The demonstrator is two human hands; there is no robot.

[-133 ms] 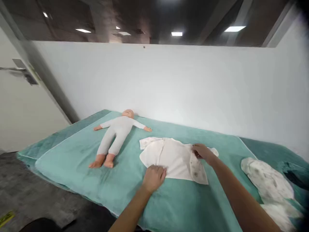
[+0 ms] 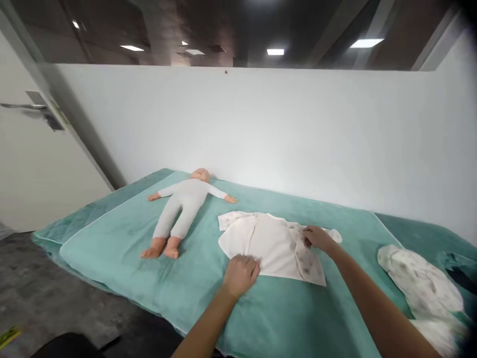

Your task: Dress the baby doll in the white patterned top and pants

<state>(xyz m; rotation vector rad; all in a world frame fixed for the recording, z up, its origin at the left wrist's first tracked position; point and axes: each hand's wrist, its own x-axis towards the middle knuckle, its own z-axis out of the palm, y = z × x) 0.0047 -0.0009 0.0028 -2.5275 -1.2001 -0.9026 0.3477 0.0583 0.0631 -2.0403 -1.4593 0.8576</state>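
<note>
White shirt lies spread mid-bed, between back and front edges. Hands apart: left hand curled at its near hem, right hand bent onto its right side; can't tell whether either grips. Doll on back, head by back edge.

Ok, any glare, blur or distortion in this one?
In the head view, lights burn white along the top; same view, the door slants, likely lens distortion; same view, the shirt has blurred print, and the top right corner is dark.
</note>
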